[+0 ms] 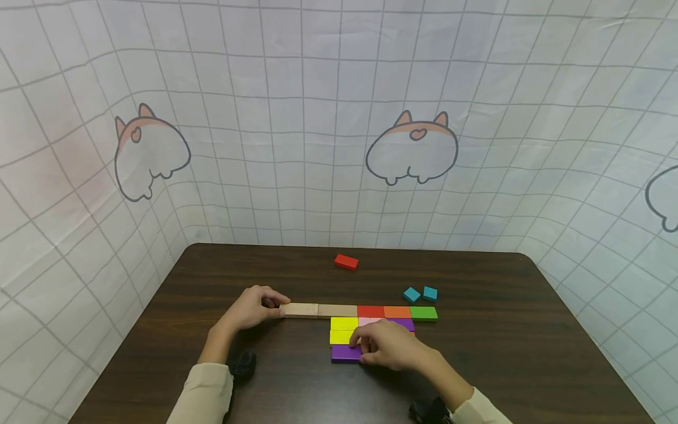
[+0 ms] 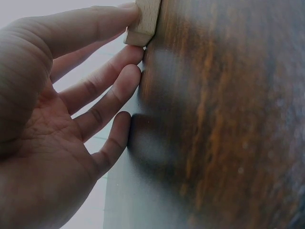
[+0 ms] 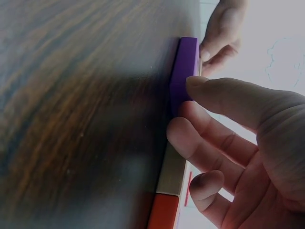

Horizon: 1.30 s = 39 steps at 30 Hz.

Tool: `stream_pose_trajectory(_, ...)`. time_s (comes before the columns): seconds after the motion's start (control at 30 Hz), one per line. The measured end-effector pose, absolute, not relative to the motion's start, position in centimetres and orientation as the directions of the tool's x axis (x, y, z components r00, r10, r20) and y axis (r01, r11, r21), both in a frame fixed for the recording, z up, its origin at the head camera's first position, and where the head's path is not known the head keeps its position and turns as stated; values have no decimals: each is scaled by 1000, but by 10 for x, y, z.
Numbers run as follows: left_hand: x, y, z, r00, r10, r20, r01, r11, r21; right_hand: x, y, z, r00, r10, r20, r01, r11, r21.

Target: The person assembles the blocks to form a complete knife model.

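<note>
My left hand (image 1: 254, 307) pinches the left end of a plain wooden block (image 1: 299, 310) between thumb and fingers; its other fingertips rest by the tabletop in the left wrist view. That block heads a row with a second wooden block (image 1: 338, 311), then a red block (image 1: 371, 311), an orange block (image 1: 397, 312) and a green block (image 1: 424, 314). Below, my right hand (image 1: 394, 346) holds the right end of a purple block (image 1: 343, 354) with thumb and fingertips. This block lies along the near side of two yellow blocks (image 1: 344, 323). My right hand partly covers blocks behind it.
A pink block (image 1: 369, 321) and another purple block (image 1: 404, 324) lie beneath the top row. Two small blue blocks (image 1: 411, 295) sit behind the green one. Farther back, a lone red block (image 1: 346, 262) lies on the dark wooden table (image 1: 212, 277). Patterned white cloth surrounds the table.
</note>
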State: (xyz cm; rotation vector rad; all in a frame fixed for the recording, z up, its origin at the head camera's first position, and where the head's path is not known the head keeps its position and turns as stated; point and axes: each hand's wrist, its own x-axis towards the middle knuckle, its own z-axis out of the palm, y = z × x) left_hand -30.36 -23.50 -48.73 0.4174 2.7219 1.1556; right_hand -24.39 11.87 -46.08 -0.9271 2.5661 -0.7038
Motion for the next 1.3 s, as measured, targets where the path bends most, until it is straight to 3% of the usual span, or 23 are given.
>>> stream_pose_trajectory(0.63, -305, -236, -489, -951, 308, -30, 192, 664, 723, -246, 116, -464, -735, -667, -123, -505, 659, -558)
stream_pose_trajectory(0.83, -305, -236, -490, -951, 308, -35, 188, 663, 725, -252, 119, -459, -703, -697, -142, -508, 632, -586)
stream_pose_trajectory(1.1, -305, -237, -489, -949, 313, -33, 191, 658, 728, -287, 132, -428, -579, -775, -253, -469, 571, -674)
stream_pose_trajectory(1.3, -305, -237, -488, -947, 321, -31, 198, 657, 728, -327, 134, -414, -606, -748, -270, -448, 601, -662)
